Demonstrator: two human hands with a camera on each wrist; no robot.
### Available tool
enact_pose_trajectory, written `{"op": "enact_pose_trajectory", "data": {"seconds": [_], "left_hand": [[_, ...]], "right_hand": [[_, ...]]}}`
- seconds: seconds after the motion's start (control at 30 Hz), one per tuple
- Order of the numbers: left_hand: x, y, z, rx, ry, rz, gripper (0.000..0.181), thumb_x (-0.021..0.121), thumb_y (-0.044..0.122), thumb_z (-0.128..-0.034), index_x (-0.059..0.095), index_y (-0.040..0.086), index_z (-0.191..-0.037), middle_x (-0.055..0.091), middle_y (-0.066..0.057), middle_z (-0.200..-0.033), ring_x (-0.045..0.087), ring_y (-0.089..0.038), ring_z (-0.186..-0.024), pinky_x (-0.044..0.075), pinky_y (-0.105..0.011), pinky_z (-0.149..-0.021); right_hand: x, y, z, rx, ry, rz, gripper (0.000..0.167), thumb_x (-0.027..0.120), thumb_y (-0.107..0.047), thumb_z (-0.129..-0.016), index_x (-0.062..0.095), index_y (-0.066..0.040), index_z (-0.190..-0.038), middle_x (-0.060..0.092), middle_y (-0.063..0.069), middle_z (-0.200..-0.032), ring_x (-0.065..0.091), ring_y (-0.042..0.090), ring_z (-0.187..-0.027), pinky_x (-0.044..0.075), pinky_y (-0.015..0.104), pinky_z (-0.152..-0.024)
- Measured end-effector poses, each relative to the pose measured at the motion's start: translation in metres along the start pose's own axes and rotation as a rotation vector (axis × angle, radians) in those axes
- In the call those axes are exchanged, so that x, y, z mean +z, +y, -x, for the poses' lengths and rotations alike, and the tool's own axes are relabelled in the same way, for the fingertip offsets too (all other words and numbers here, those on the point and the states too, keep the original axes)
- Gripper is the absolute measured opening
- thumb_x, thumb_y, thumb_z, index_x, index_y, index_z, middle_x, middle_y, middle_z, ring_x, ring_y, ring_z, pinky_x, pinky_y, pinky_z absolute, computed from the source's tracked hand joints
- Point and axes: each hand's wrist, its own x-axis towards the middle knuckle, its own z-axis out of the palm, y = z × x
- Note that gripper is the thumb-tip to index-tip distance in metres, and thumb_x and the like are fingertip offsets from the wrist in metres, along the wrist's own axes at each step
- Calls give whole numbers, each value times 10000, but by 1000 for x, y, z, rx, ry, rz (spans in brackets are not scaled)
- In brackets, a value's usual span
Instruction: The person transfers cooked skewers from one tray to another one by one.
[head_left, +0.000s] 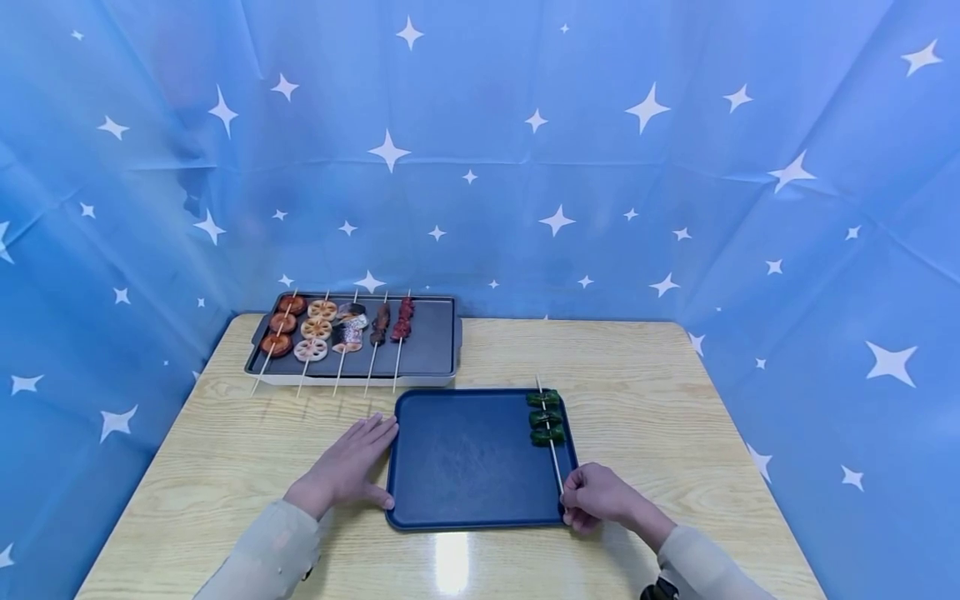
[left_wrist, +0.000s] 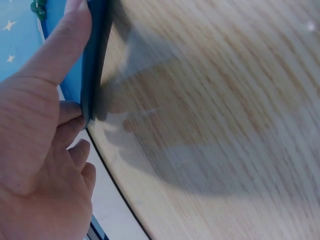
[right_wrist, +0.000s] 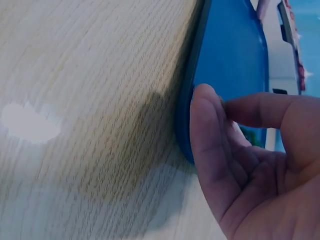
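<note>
A dark blue tray (head_left: 480, 458) lies on the wooden table in the head view. Along its right side is a skewer of green pepper pieces (head_left: 546, 419), its tip reaching past the far rim. My right hand (head_left: 597, 497) pinches the lower end of the stick between thumb and fingers at the tray's near right corner. At the left rim rests my left hand (head_left: 352, 467), fingers extended and thumb spread along the edge. In the left wrist view, the left thumb (left_wrist: 60, 47) touches the tray's side.
Behind the tray to the left stands a grill plate (head_left: 431, 337) with a white base. Several skewers lie on it, among them lotus root slices (head_left: 317, 329), round brown slices (head_left: 282, 322) and red meat (head_left: 403, 318). A blue starred curtain (head_left: 480, 208) surrounds the table (head_left: 637, 392).
</note>
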Motion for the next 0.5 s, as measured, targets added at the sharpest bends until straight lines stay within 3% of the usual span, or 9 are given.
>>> {"op": "enact_pose_trajectory", "data": {"seconds": [0.37, 0.5], "left_hand": [[-1, 3, 0, -6, -6, 3, 1126, 844, 531, -635, 343, -1, -1492, 291, -145, -1593, 208, -376, -1489, 172, -511, -1241], [-1, 3, 0, -8, -7, 8, 1124, 844, 528, -639, 339, 0, -1494, 290, -144, -1594, 204, -374, -1490, 171, -509, -1241]], "right_hand": [[0, -2, 5, 19, 30, 92, 132, 587, 2, -825, 603, 22, -695, 593, 15, -560, 531, 108, -493, 460, 213, -461], [1, -1, 4, 31, 33, 131, 142, 619, -11, -828, 607, -5, -686, 619, 16, -545, 543, 87, -472, 469, 213, -436]]}}
